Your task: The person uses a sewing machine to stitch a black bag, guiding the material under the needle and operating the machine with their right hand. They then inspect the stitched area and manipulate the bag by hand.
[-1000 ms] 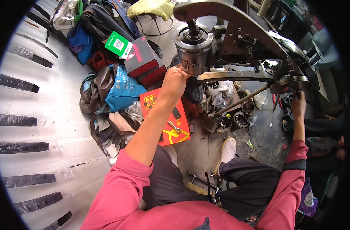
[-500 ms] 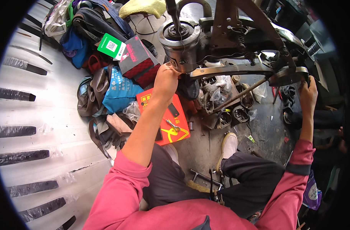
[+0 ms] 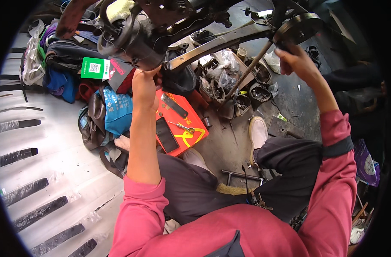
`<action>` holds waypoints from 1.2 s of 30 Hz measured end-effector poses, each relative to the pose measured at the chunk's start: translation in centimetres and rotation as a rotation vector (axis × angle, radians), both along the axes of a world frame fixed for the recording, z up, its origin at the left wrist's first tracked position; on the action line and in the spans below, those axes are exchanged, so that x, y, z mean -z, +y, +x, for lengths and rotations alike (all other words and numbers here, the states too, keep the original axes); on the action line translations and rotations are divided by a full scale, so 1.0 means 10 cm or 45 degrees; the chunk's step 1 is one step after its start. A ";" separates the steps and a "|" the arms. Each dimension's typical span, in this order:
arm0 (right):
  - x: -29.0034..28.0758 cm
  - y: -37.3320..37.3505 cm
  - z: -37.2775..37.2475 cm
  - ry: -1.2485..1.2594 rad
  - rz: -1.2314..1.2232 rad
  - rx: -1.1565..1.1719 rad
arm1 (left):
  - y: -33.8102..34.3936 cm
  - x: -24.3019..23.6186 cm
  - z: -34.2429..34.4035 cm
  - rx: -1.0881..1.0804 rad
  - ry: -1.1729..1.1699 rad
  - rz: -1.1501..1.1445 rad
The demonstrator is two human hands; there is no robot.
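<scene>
A dark metal sewing machine [image 3: 137,45] with a long narrow arm crosses the upper part of the view. My left hand [image 3: 145,88] is raised against the underside of its round head, fingers closed; what they grip is mostly hidden. Just right of that hand, under the arm, hangs a black item [image 3: 180,75] that looks like a shoe or bag. At the arm's right end is a handwheel [image 3: 298,28]. My right hand [image 3: 300,64] is closed at the wheel's near rim, with curled fingers.
A red box [image 3: 182,124] carries a phone, coins and a small metal tool. Cloth bags [image 3: 118,109] and a green code card [image 3: 92,68] lie left. Small containers of hardware [image 3: 242,103] stand beneath the machine. Wrapped black strips [image 3: 28,190] line the pale surface at left.
My right hand has moved from the handwheel's right side to its near side. The whole view has shifted, so the machine appears farther up and left. My left hand stays at the machine head.
</scene>
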State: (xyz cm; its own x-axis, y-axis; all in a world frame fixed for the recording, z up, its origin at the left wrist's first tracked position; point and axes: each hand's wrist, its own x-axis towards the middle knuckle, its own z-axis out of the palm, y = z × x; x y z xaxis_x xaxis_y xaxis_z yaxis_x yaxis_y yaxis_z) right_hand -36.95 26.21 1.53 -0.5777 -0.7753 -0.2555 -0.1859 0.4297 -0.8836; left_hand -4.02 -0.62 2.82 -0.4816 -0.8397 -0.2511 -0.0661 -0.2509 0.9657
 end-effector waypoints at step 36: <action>-0.16 -1.53 1.18 1.475 -0.020 -0.343 | 0.07 0.02 0.04 0.129 0.188 -0.222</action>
State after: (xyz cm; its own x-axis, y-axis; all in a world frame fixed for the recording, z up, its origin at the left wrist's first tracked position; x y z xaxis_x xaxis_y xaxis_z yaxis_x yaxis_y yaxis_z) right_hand -25.18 10.96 3.08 -0.2764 -0.9054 0.3224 -0.9601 0.2453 -0.1344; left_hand -3.61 0.08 2.63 -0.5860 -0.8099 -0.0275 0.0630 -0.0793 0.9949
